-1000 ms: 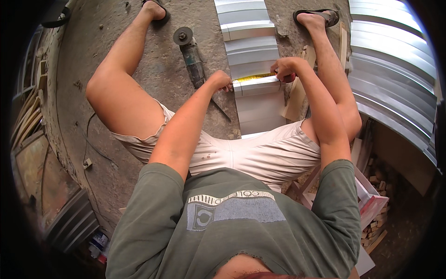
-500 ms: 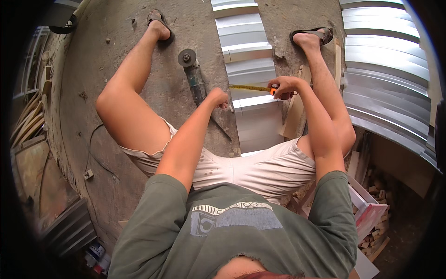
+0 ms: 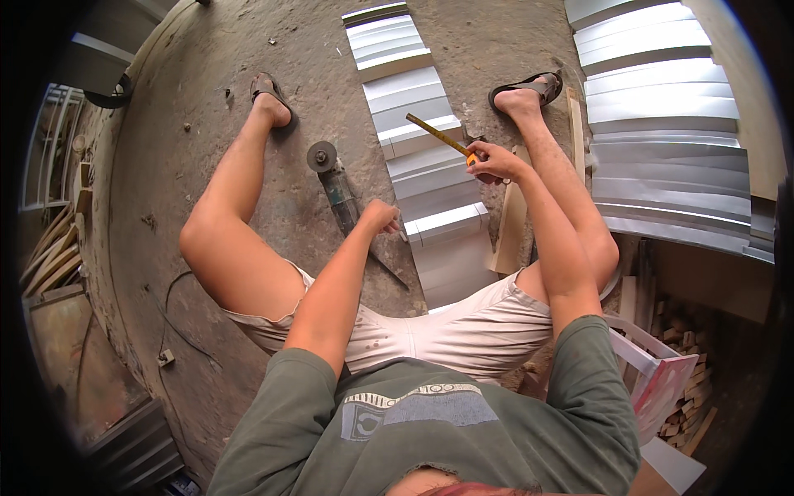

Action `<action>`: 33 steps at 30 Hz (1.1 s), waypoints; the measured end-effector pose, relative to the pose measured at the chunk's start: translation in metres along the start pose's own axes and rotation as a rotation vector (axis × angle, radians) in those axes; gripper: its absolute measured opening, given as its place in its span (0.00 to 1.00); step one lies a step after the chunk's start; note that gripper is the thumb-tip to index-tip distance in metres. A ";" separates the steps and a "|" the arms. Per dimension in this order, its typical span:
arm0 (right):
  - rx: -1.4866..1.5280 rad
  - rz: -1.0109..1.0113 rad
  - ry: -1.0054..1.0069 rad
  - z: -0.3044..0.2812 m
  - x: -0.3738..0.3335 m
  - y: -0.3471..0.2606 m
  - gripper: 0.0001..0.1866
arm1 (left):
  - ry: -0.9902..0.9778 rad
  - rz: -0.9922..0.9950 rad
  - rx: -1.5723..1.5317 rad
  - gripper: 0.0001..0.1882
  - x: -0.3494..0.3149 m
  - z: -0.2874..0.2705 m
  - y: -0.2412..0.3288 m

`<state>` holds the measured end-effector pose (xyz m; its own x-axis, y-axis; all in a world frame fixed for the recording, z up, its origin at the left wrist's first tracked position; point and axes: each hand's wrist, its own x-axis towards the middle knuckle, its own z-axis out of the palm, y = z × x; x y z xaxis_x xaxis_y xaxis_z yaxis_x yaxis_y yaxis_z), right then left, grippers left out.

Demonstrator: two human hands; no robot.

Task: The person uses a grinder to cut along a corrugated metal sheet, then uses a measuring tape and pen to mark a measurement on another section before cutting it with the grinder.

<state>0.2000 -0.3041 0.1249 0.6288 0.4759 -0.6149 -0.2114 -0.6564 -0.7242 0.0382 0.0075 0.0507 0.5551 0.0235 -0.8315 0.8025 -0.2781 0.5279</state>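
My right hand [image 3: 499, 164] is closed around an orange and black tape measure [image 3: 473, 159]. A short length of its yellow blade [image 3: 433, 131] sticks out to the upper left, above a long ribbed strip of shiny sheet metal [image 3: 432, 183]. The strip lies on the ground between my legs, with dark lines marked across it. Beside the strip's left edge, my left hand [image 3: 382, 217] is closed with its fingers curled. A small pale tip shows by those fingers, too small to name. Left of it lies an angle grinder [image 3: 337, 194] with a round disc, partly hidden behind my left forearm.
Wider ribbed metal sheets [image 3: 662, 124] lie at the right. Wooden boards [image 3: 510, 223] rest between the strip and my right leg. A thin cable [image 3: 169, 306] curls on the ground at left. Small wood blocks [image 3: 686, 384] are piled at lower right, by a pink-white stool [image 3: 653, 364].
The tape blade has swung from lying level across the strip to pointing up and left, away from my left hand. My left hand has drawn back slightly. The whole view has shifted.
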 end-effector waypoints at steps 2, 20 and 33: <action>-0.037 -0.007 0.051 0.000 0.002 0.003 0.29 | -0.008 0.013 -0.022 0.14 0.000 -0.001 0.000; 0.342 -0.008 0.503 -0.009 0.021 0.011 0.28 | -0.019 0.058 -0.046 0.18 0.005 0.003 -0.004; 0.513 -0.023 0.353 -0.014 0.030 0.019 0.22 | 0.018 0.022 -0.068 0.13 0.005 0.002 -0.007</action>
<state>0.2254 -0.3107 0.0967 0.8285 0.2064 -0.5206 -0.4724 -0.2419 -0.8476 0.0349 0.0080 0.0426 0.5758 0.0356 -0.8168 0.8029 -0.2131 0.5568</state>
